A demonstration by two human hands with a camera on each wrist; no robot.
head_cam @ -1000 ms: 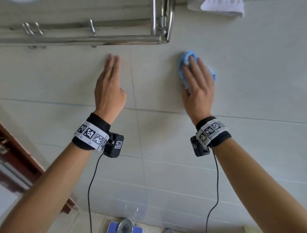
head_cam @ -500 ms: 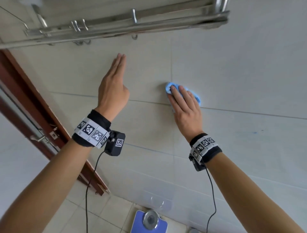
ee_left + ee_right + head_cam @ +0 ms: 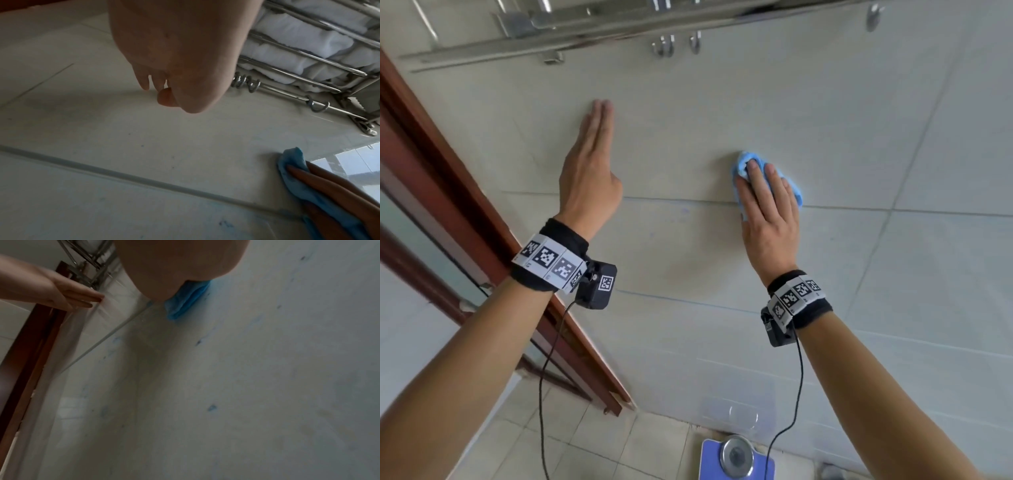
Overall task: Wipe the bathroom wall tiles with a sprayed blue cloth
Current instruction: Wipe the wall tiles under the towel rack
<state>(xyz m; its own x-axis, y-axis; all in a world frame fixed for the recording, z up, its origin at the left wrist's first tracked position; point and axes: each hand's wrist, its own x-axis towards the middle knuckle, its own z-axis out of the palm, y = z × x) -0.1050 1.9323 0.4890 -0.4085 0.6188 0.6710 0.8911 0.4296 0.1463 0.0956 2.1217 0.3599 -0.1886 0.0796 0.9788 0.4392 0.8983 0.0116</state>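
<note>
A bunched blue cloth (image 3: pixel 743 164) lies flat against the pale wall tiles (image 3: pixel 842 137), just above a horizontal grout line. My right hand (image 3: pixel 763 192) presses it to the wall with straight fingers laid over it. The cloth (image 3: pixel 292 164) peeks out past those fingers in the left wrist view, and its lower edge (image 3: pixel 185 305) shows under the palm in the right wrist view. My left hand (image 3: pixel 594 150) is held edge-on with straight fingers, its fingertips at the wall to the left, holding nothing. Faint blue smears mark the tiles (image 3: pixel 211 407).
A steel towel rack (image 3: pixel 585 27) with hooks juts from the wall above both hands; folded white towels (image 3: pixel 308 53) lie on it. A brown door frame (image 3: pixel 448 192) runs down the left. A blue bathroom scale (image 3: pixel 736 459) sits on the floor below.
My right hand has slid the cloth down the wall from just under the rack to the grout line. The view has swung left, bringing the door frame in. The left hand stays at the wall.
</note>
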